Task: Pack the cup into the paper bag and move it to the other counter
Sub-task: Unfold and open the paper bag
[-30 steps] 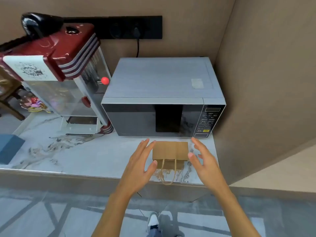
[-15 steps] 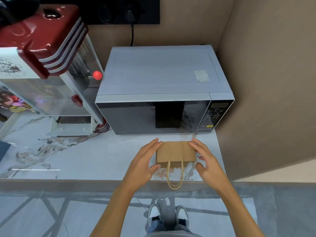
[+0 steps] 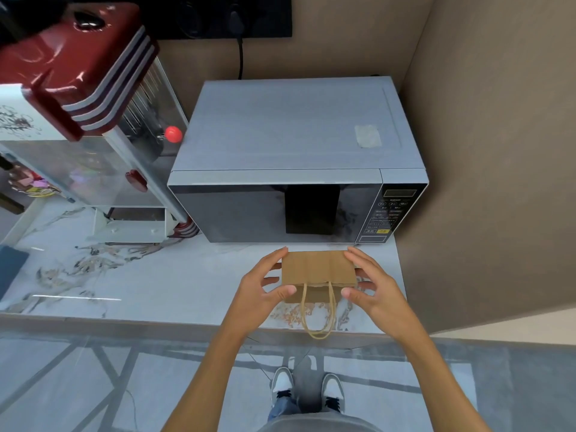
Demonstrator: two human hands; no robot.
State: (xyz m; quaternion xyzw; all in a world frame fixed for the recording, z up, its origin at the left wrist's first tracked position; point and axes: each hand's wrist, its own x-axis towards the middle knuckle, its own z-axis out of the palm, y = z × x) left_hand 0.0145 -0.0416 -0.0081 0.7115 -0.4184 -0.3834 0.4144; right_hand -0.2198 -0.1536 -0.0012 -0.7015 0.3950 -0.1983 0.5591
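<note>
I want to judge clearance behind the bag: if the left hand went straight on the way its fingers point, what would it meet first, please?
The left hand points away from the person, along the bag. Straight on, it would probably meet the microwave door first; only bare counter seems to lie between, though depth is uncertain.

The one camera sits on my head, looking steeply down and forward over the marble counter (image 3: 149,285). The microwave (image 3: 296,157) fills the middle toward twelve o'clock, close in; my shoes (image 3: 307,391) show at six o'clock, the red machine (image 3: 78,63) at ten.
</note>
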